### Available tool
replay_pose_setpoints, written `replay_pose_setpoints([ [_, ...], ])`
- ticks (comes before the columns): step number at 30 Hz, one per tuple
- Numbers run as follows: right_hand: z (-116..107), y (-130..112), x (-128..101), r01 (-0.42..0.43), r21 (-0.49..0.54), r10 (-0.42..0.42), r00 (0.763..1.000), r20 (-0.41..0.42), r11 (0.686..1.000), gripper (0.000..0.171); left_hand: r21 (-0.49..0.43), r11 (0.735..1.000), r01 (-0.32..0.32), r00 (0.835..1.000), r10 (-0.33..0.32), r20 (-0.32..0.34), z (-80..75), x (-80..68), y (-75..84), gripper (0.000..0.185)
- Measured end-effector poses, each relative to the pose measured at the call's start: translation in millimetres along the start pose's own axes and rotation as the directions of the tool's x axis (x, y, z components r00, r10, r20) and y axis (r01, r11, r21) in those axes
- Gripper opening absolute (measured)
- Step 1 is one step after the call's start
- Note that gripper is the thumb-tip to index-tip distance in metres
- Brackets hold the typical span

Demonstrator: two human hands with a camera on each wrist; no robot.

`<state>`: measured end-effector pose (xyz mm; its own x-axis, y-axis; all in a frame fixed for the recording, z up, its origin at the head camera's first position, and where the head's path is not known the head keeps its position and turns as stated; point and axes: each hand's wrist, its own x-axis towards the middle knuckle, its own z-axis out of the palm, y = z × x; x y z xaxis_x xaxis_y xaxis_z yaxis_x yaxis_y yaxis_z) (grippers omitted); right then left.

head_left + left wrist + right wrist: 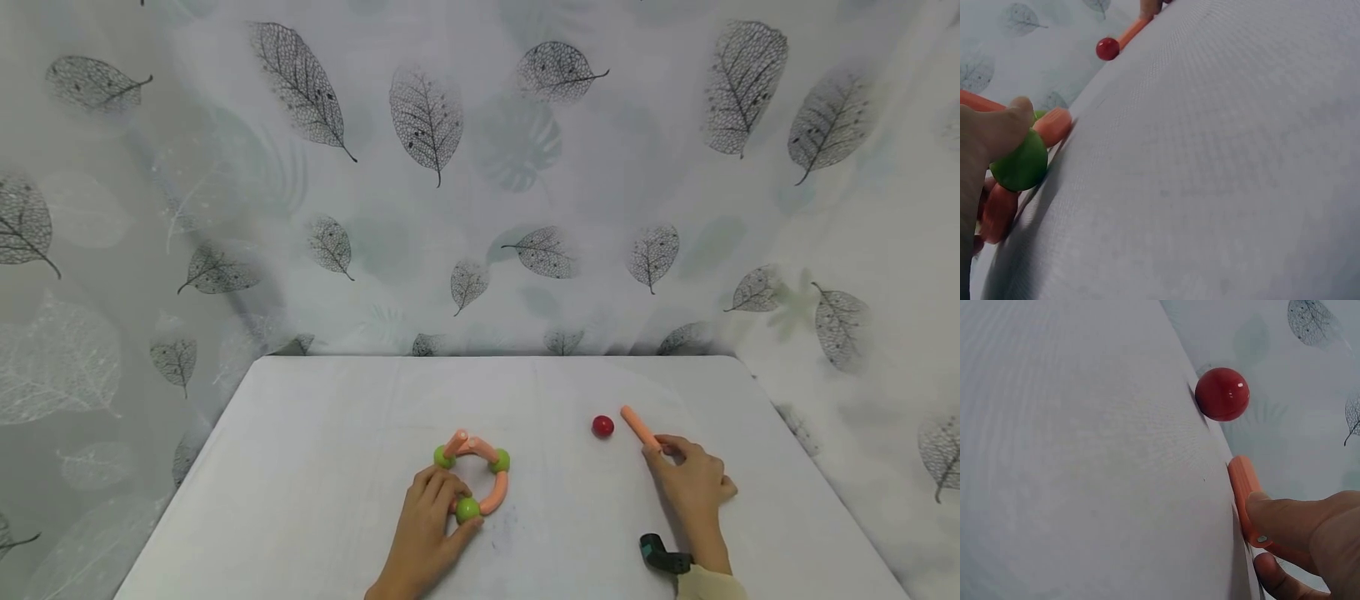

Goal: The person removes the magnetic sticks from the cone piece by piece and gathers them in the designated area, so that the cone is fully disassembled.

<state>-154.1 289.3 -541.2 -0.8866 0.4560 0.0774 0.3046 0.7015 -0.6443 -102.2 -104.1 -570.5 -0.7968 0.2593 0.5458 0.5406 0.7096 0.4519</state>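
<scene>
Left hand down on the white surface, fingers curled and pinching a green ball of the ring of orange rods and green balls. Right hand off to the other side, fingers clamped on the near end of a loose orange rod. Red ball just beside that rod, apart from it, free on the surface.

Risks, as judged: red ball nudged by the rod and sent rolling toward an edge; ring joints pulled apart under too hard a pinch; rod slipped from a grip so near its end.

No brand, label or legible writing anywhere; only leaf print on the backdrop.
</scene>
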Motion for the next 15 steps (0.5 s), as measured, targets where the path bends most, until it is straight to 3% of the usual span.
replay_pose_setpoints([
  [15, -4.2, -3.0, -0.1, -0.011, 0.047, 0.012, 1.000, -0.011, 0.999, 0.045, -0.015, 1.000, -0.022, 1.000, 0.022, -0.014, -1.8, 0.8, 0.3, 0.028],
])
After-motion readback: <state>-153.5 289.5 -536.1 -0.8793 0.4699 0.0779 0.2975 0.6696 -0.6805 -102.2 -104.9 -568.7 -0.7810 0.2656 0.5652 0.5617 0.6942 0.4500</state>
